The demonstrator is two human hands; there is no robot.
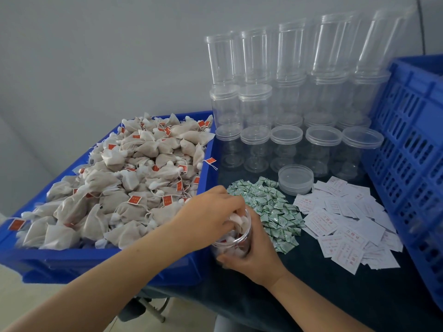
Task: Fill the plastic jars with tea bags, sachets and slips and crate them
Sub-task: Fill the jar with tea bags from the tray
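Note:
My right hand (251,255) grips an open clear plastic jar (236,240), tilted and partly filled with tea bags, beside the blue bin. My left hand (213,212) pinches tea bags at the jar's mouth, fingers dipped inside. The blue bin (103,262) on the left is heaped with tea bags (119,178) bearing red tags. A pile of green-and-white sachets (271,207) lies on the dark table just right of the jar. White slips with red print (345,221) are spread further right. A loose clear lid (296,179) sits behind the sachets.
Several lidded empty jars (290,92) are stacked in rows against the grey wall at the back. A blue slatted crate (412,144) stands along the right edge. The dark table (311,283) ends near me, with a chair base below.

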